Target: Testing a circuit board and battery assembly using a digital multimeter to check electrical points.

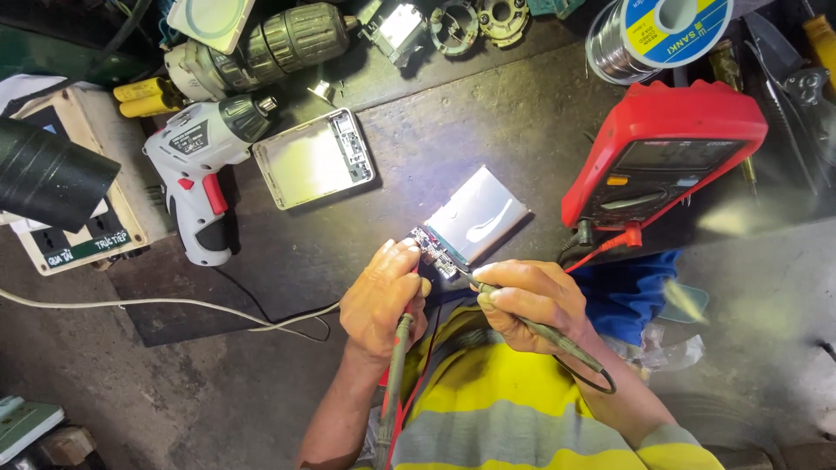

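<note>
A round solder spool point(657, 33) with a blue-and-yellow label sits at the counter's point(488, 122) far edge, above the red multimeter point(659, 152). Mid-counter lies a silvery flat battery pack point(477, 218) with a small circuit board point(433, 250) at its near end. The left hand point(380, 302) is closed around a red probe point(396, 365), the right hand point(529, 298) around a black probe point(549, 335), both tips at the board.

Silver flat battery pack point(481, 215) lies tilted on dark bench, small circuit board point(433, 250) at its lower-left end; red-tipped probe point(400, 348) and dark probe point(531, 328) meet board.
</note>
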